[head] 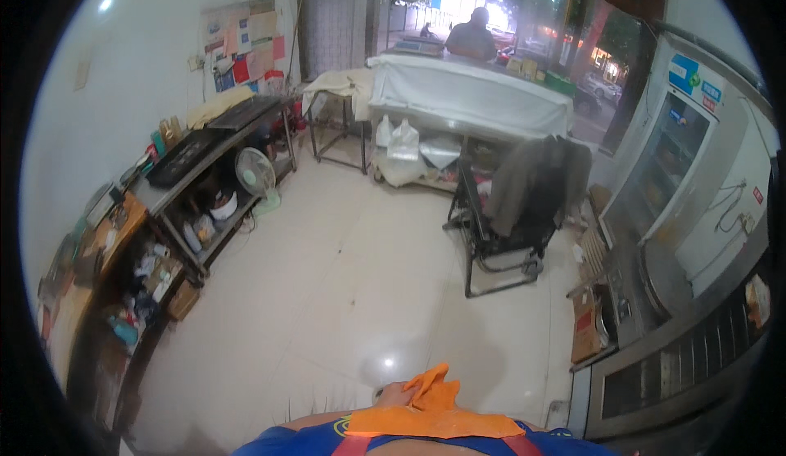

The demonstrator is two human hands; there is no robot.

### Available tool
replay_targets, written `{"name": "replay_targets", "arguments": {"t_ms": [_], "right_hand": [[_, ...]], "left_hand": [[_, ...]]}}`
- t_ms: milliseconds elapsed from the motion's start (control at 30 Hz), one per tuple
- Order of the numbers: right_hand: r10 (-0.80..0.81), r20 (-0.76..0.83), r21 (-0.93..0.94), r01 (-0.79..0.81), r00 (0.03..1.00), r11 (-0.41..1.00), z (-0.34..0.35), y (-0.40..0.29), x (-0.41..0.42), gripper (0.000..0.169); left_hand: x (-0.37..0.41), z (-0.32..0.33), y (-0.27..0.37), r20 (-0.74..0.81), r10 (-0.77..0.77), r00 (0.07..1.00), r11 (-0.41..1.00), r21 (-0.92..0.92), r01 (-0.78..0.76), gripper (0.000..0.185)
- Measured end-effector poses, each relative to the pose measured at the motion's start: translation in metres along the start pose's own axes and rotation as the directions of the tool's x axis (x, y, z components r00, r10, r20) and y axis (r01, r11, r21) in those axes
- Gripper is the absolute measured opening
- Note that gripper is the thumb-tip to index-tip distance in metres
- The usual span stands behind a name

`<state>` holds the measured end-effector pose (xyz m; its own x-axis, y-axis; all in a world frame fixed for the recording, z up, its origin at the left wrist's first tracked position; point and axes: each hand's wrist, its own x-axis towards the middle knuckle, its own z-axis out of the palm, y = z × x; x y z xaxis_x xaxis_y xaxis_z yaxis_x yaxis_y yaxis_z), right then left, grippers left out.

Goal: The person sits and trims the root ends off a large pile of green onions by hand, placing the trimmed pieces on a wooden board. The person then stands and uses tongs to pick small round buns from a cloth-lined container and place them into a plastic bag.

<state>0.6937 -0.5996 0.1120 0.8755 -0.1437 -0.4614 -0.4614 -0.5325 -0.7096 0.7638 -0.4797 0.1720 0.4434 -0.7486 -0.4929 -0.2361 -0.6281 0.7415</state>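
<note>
My left hand [396, 394] is at the bottom centre, in front of my body. Its fingers are closed on a crumpled orange cloth [435, 388], whose upper corner sticks up. Just below, a wider band of orange fabric [430, 423] crosses my chest between red straps; whether it joins the held cloth cannot be told. My right hand is out of view. Pale tiled floor [344, 308] stretches out ahead of me.
A black folding chair [509, 222] with a dark jacket stands ahead right. Along the left wall run a metal workbench [150, 195], a fan [255, 170] and a wooden counter [132, 210]. A white-covered counter [466, 87] faces the window; a person [471, 35] is beyond it. A glass-door refrigerator [669, 155] stands right.
</note>
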Motion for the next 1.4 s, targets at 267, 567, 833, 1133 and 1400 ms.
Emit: {"name": "replay_targets", "arguments": {"t_ms": [267, 567, 833, 1133, 1400], "right_hand": [[0.374, -0.512, 0.062, -0.401, 0.774, 0.914, -0.182, 0.113, 0.057, 0.039], [0.681, -0.291, -0.393, -0.733, 0.672, 0.555, -0.336, 0.139, 0.25, 0.028], [-0.013, -0.292, -0.562, -0.16, 0.956, 0.811, -0.502, -0.024, 0.687, 0.031], [0.244, -0.373, -0.408, -0.395, 0.895, 0.823, -0.633, -0.158, 0.88, 0.028], [0.191, -0.299, -0.519, -0.327, 0.935, 0.789, -0.747, -0.023, 1.094, 0.037]], "left_hand": [[0.166, -0.212, -0.047, 0.169, -0.15, 0.974, 0.956, 0.276, 0.1, 0.061], [0.31, -0.478, -0.24, -0.527, -0.533, 0.662, 0.839, -0.225, 0.496, 0.042], [0.322, -0.532, -0.299, -0.046, -0.731, 0.681, 0.681, 0.017, 0.732, 0.038], [0.462, -0.684, -0.354, -0.113, -0.703, 0.702, 0.697, 0.087, 0.712, 0.045], [0.773, -1.022, -0.163, -0.575, -0.28, 0.769, 0.955, -0.089, 0.282, 0.042]]}}
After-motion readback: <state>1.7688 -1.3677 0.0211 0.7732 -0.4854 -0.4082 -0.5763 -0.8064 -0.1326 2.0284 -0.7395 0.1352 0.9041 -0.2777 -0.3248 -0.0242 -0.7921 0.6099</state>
